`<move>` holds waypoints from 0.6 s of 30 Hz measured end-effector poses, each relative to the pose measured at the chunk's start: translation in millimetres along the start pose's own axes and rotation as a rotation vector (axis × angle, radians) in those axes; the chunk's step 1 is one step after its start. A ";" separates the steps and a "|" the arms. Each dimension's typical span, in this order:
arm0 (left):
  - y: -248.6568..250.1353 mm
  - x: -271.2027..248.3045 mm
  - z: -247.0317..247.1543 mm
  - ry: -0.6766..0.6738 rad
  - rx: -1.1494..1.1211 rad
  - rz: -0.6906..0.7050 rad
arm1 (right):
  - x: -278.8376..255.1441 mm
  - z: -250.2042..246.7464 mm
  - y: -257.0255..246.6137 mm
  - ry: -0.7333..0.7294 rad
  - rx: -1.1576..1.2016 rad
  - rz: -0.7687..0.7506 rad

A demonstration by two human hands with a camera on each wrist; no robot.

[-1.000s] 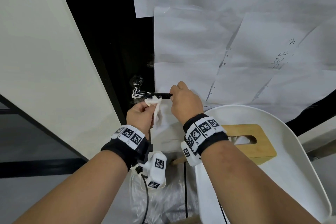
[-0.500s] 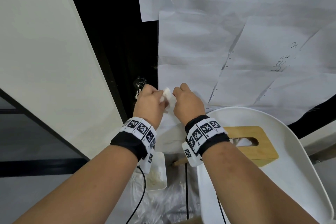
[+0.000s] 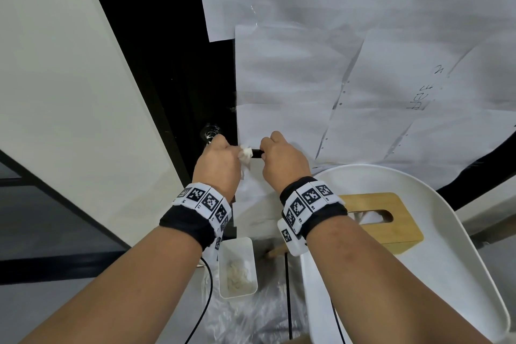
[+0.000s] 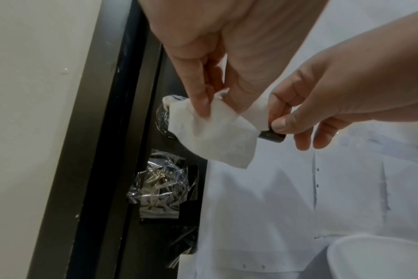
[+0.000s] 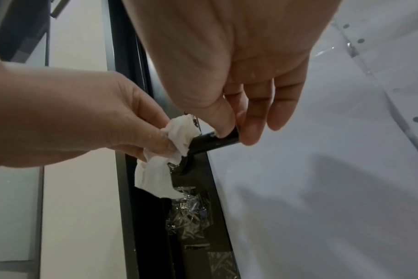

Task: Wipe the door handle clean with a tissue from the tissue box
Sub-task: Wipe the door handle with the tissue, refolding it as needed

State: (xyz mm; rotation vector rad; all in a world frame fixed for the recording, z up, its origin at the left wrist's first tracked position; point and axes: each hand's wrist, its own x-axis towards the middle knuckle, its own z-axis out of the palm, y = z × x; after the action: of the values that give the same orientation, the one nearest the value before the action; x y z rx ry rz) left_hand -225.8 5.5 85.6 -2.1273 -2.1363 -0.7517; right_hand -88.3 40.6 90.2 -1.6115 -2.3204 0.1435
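A black lever door handle (image 3: 257,153) (image 5: 215,142) (image 4: 272,136) juts from the dark door edge. My left hand (image 3: 220,160) (image 5: 141,132) grips a crumpled white tissue (image 3: 246,154) (image 4: 212,132) (image 5: 179,132) wrapped over the handle near its base. My right hand (image 3: 280,158) (image 5: 236,130) pinches the handle's free end between thumb and fingers (image 4: 280,123). The wooden tissue box (image 3: 391,220) sits on a white chair (image 3: 452,246) at the lower right, with a tissue showing in its slot.
White paper sheets (image 3: 349,78) cover the door panel behind the handle. A cream wall (image 3: 69,92) lies to the left. Crinkled clear tape (image 4: 160,190) sits below the handle. A small white bin (image 3: 237,268) with used tissues and a plastic sheet lie on the floor.
The left hand rose from below the handle and brought the tissue onto it, then slid left toward the base. The right hand kept its pinch on the handle's end.
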 end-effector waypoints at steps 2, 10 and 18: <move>3.8 1.6 -4.7 -0.021 -0.012 0.000 | -0.1 0.0 -1.0 -0.005 0.009 0.004; 4.6 2.4 -2.3 -0.116 0.021 0.035 | 1.1 -1.3 -3.7 -0.020 0.002 0.008; -3.4 5.6 -9.5 -0.070 -0.039 -0.034 | 1.4 -2.5 -0.9 -0.011 -0.001 0.008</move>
State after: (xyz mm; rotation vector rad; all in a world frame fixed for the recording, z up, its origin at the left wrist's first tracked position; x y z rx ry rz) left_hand -232.3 7.5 94.9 -2.1733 -2.2159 -0.7376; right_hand -88.8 41.3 93.1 -1.6245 -2.3226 0.1528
